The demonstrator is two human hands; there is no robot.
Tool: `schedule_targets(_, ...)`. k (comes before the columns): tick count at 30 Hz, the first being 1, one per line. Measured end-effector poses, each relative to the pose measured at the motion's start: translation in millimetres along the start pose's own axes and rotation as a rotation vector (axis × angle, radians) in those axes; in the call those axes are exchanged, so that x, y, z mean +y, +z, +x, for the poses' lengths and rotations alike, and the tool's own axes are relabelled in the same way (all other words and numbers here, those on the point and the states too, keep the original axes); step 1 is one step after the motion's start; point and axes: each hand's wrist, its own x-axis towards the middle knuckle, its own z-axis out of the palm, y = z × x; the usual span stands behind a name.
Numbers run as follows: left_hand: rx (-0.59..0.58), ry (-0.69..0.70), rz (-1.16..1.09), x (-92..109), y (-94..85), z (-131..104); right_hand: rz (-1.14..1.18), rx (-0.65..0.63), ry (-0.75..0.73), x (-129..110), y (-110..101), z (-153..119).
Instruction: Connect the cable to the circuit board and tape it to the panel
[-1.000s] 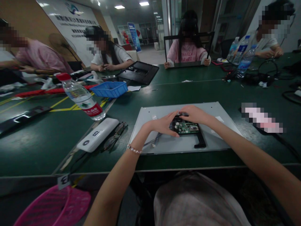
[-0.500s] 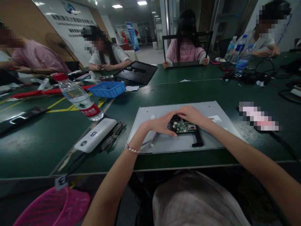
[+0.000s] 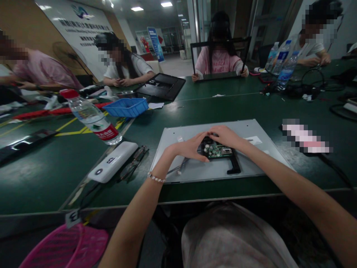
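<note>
A grey metal panel lies flat on the green table. On it rests a black bracket with a green circuit board in it. My left hand curves around the bracket's left side, thumb near its lower left and fingertips at its top edge. My right hand has its fingers bent over the top edge, touching or nearly touching the left fingertips. Anything small between the fingertips is hidden. A thin cable lies on the panel beside my left wrist.
Left of the panel are glasses, a white power bank, a water bottle and a blue tray. A blurred pink object lies right. Across the table, a person holds a black frame. A pink basket stands below.
Both hands keep nearly the same pose at the bracket's top edge. The whole view has shifted very slightly.
</note>
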Motion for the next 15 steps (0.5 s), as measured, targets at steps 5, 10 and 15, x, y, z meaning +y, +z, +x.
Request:
schedule_targets(5, -0.001, 0.020, -0.014, 0.8, -0.8, -0.1, 0.045, -0.025, -0.059, 3.2, -1.3, 0.4)
schedule_targets(10, 0.004, 0.030, -0.021, -1.7, 0.7, 0.6, 0.006, -0.022, -0.040, 3.1, -1.9, -0.4)
schedule_targets(15, 0.007, 0.041, -0.025, -1.1, 0.3, 0.7, -0.052, 0.012, 0.032, 2.1, 0.4, -0.5)
